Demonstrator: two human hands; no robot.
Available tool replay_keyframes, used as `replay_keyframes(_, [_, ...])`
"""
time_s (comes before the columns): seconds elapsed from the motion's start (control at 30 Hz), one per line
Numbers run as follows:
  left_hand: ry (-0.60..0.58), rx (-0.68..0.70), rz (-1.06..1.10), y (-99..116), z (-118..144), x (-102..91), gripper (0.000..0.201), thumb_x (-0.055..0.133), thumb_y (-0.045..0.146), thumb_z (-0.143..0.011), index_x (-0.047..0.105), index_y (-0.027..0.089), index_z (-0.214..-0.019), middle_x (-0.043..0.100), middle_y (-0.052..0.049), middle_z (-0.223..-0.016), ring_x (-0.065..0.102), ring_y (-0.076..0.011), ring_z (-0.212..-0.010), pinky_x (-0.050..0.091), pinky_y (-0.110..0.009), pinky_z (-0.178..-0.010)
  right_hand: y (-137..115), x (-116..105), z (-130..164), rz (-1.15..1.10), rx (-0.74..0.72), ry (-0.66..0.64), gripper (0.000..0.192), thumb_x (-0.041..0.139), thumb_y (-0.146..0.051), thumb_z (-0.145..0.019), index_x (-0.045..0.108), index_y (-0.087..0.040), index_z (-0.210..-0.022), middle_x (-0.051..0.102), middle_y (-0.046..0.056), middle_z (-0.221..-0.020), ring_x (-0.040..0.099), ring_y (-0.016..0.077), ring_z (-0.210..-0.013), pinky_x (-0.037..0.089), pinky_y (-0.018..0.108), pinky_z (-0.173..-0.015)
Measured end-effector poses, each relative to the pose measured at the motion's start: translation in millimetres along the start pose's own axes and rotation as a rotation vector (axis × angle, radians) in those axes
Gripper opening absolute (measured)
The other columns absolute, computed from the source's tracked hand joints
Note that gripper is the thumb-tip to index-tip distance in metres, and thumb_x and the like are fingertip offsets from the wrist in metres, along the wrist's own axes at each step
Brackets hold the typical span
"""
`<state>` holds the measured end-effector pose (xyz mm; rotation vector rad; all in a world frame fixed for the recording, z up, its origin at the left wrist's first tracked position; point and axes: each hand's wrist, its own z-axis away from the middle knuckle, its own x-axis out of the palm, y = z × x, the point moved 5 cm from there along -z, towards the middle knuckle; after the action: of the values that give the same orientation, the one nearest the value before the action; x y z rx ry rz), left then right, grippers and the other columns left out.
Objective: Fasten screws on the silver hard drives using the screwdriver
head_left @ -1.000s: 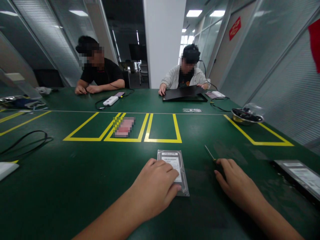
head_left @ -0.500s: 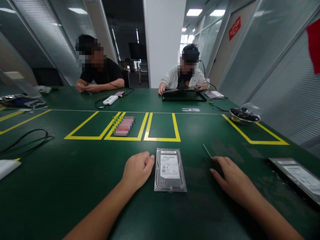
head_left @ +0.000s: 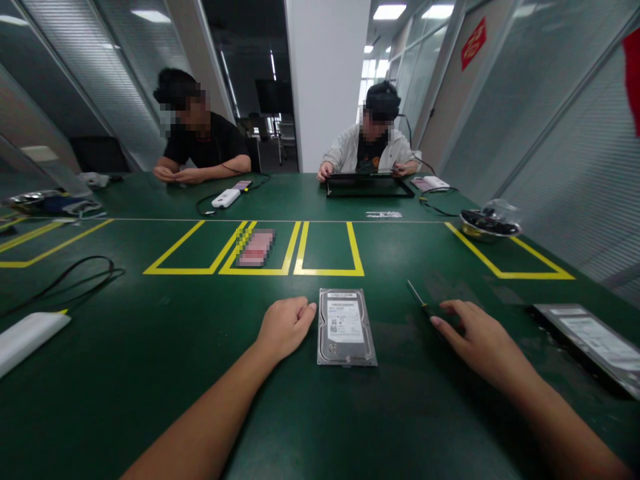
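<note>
A silver hard drive [head_left: 346, 328] with a white label lies flat on the green table, label side up. My left hand [head_left: 287, 328] rests in a loose fist just left of it, with no object showing in the fingers. To the right of the drive, a thin screwdriver [head_left: 417, 292] lies on the table, its shaft pointing away and to the left. My right hand [head_left: 470, 337] is over the handle end, thumb and index finger apart; the thumb partly hides the dark handle. A second hard drive [head_left: 597, 340] lies farther right, at the edge of the view.
Yellow tape outlines [head_left: 330, 272] mark the table, one holding a blurred pink item [head_left: 257, 247]. A metal bowl [head_left: 490, 227] of dark parts stands back right. At left are a white power bank [head_left: 33, 340] and a black cable [head_left: 107, 267]. Two people sit opposite, one handling a black frame [head_left: 370, 187].
My right hand's fingers have lifted and spread from the screwdriver, showing more of its handle. My left hand stays beside the drive. The view has shifted slightly. The person opposite has lowered the black frame's panel.
</note>
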<state>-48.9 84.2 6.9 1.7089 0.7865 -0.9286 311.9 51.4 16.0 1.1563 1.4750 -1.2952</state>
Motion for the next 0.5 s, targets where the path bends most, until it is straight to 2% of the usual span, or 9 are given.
replay_keyframes(0.13, [-0.001,-0.005,0.008,-0.5,0.4,0.3,0.042,0.042,0.038,-0.096,0.038,0.019,-0.059,0.047,0.002,-0.056,0.044,-0.0135,-0.055,0.019,-0.028,-0.055,26.3,-20.5,0.8,0.183,0.04,-0.022,0.04,0.036,-0.05,-0.096,0.062,-0.02,-0.091,0.065,0.009,-0.09,0.063,0.0248,-0.079,0.047,0.036,-0.068])
replay_keyframes(0.2, [0.0,-0.01,0.006,-0.6,0.4,0.5,0.042,0.042,0.038,-0.096,0.038,0.019,-0.059,0.047,0.002,-0.056,0.044,-0.0134,-0.054,0.019,-0.028,-0.055,45.0,-30.2,1.1,0.253,0.033,-0.007,0.034,0.038,-0.038,-0.094,0.064,-0.018,-0.091,0.065,0.012,-0.088,0.063,0.0267,-0.079,0.047,0.039,-0.071])
replay_keyframes(0.27, [-0.002,-0.014,0.004,-0.8,0.2,1.0,0.042,0.042,0.038,-0.096,0.038,0.019,-0.059,0.047,0.002,-0.056,0.044,-0.0134,-0.054,0.018,-0.028,-0.055,62.8,-34.3,2.2,0.351,-0.083,-0.03,0.036,0.037,-0.03,-0.093,0.07,-0.016,-0.089,0.065,0.014,-0.087,0.062,0.0275,-0.08,0.048,0.041,-0.076])
replay_keyframes(0.3, [-0.003,-0.014,0.003,-0.8,0.0,1.2,0.042,0.042,0.038,-0.096,0.039,0.019,-0.059,0.047,0.002,-0.056,0.044,-0.0135,-0.054,0.018,-0.028,-0.055,72.3,-34.0,3.7,0.405,-0.162,-0.053,0.038,0.036,-0.027,-0.092,0.072,-0.015,-0.092,0.066,0.015,-0.087,0.062,0.0276,-0.08,0.049,0.042,-0.076])
replay_keyframes(0.37, [-0.006,-0.015,-0.001,-0.8,-0.3,1.7,0.041,0.043,0.038,-0.096,0.04,0.019,-0.059,0.048,0.002,-0.056,0.045,-0.0137,-0.054,0.018,-0.028,-0.055,97.8,-33.0,7.2,0.47,-0.219,-0.062,0.039,0.038,-0.022,-0.09,0.075,-0.016,-0.102,0.068,0.017,-0.093,0.063,0.0282,-0.082,0.052,0.041,-0.076])
replay_keyframes(0.4, [-0.008,-0.015,-0.003,-0.8,-0.4,1.9,0.041,0.043,0.038,-0.096,0.041,0.019,-0.059,0.048,0.002,-0.056,0.045,-0.0139,-0.055,0.018,-0.029,-0.055,110.4,-30.7,9.9,0.494,-0.262,-0.066,0.042,0.038,-0.015,-0.087,0.075,-0.018,-0.106,0.069,0.017,-0.102,0.064,0.0287,-0.09,0.053,0.041,-0.081])
replay_keyframes(0.5, [-0.008,-0.017,-0.01,-0.6,-0.4,2.0,0.041,0.044,0.038,-0.096,0.041,0.019,-0.059,0.048,0.002,-0.057,0.046,-0.0143,-0.055,0.017,-0.029,-0.055,146.7,-22.0,19.5,0.581,-0.341,0.005,0.045,0.04,-0.012,-0.083,0.076,-0.019,-0.108,0.07,0.018,-0.108,0.065,0.0308,-0.099,0.053,0.044,-0.088])
